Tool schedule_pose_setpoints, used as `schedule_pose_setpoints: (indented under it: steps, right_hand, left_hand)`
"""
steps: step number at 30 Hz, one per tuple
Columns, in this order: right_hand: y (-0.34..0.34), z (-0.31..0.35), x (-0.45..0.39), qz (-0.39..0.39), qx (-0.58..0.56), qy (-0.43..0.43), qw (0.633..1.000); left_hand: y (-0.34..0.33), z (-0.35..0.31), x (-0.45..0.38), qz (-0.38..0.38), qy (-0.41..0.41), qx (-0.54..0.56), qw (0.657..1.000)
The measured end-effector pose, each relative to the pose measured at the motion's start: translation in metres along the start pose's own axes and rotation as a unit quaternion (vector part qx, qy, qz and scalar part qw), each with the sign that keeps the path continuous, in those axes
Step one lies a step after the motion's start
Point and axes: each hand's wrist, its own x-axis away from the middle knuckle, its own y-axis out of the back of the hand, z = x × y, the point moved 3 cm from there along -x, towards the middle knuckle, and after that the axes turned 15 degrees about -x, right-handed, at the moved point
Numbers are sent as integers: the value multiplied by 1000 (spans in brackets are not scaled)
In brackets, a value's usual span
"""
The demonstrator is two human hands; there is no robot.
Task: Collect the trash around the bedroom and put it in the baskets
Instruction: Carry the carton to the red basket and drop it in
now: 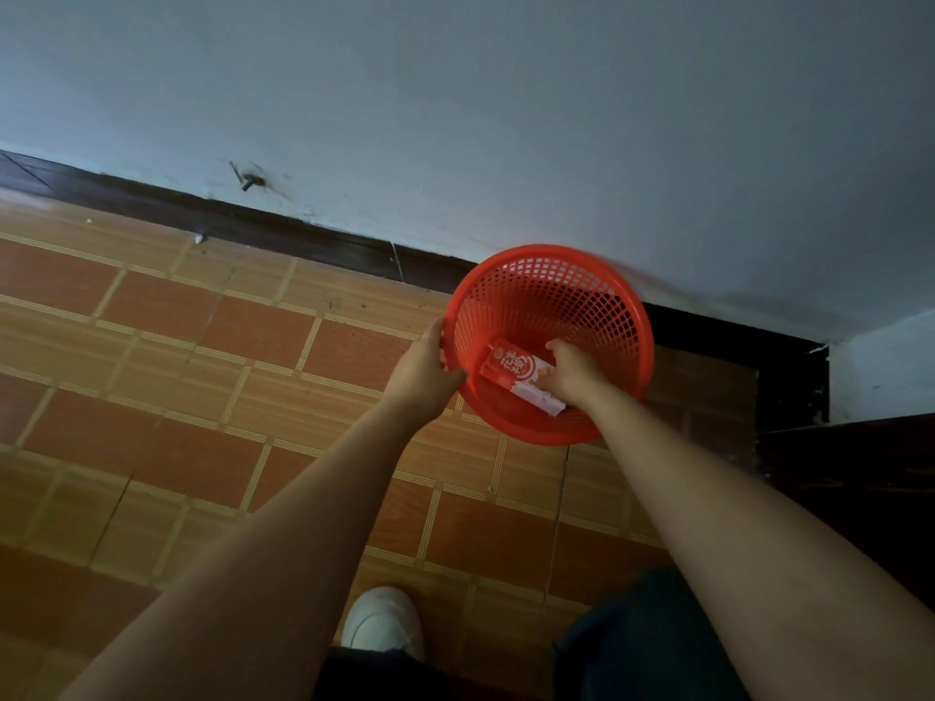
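1. The red basket (597,296) stands tilted on the tiled floor (202,397), just beside the wall (455,118) and its dark skirting.
2. The left hand (422,369) holds the near-left rim of the basket; the thumb lies over the edge and the fingers go behind it, so this grip is clamped on the rim.
3. The right hand (574,371) is inside the basket, and its fingers curl on the right end of a red and white wrapper (518,379). This grip looks closed on the wrapper, though the fingertips are hidden.
4. The wrapper is already inside the basket, low near the bottom, so I judge this piece is almost delivered.
5. What could go wrong: the basket is light and it leans toward the person. If the left hand pulls more or lets go suddenly, the basket may tip and the wrapper may slide out onto the floor.
6. The thin wrapper may also cling to the fingers and come out with the hand.
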Motion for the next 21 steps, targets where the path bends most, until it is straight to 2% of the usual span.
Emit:
schedule_pose_setpoints:
  steps: [9, 16, 21]
  right_hand:
    - [47, 40, 45, -64, 57, 133, 987]
    - [120, 131, 143, -71, 108, 207, 970]
    - [179, 215, 231, -54, 182, 255, 948]
  left_hand:
    - [35, -15, 19, 4, 15, -64, 998]
    - [159, -67, 82, -34, -11, -156, 987]
    - [262, -119, 156, -71, -40, -296, 952]
